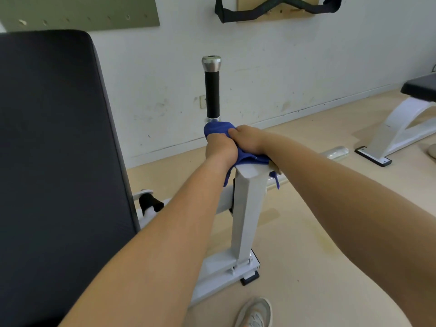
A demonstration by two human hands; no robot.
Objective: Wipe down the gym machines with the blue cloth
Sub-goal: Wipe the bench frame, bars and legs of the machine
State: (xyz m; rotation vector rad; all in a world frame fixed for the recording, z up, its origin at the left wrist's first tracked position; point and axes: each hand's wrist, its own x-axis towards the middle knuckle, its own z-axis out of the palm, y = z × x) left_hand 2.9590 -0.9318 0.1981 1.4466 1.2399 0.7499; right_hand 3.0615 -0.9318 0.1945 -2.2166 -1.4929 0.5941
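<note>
A blue cloth [218, 129] is bunched over the top of a white upright post [246, 208] of a gym machine, just below a black handle [212, 95] with chrome ends. My left hand [220, 147] grips the cloth from the left side of the post top. My right hand [250, 139] grips the cloth from the right, touching the left hand. Loose ends of the cloth hang down both sides of the post.
A large black pad [56, 149] fills the left. The machine's white base [224, 267] runs along the beige floor. Another white bench with a black pad [405, 121] stands at the right. A clear bottle [336, 152] lies on the floor. My shoe [256, 312] is at the bottom.
</note>
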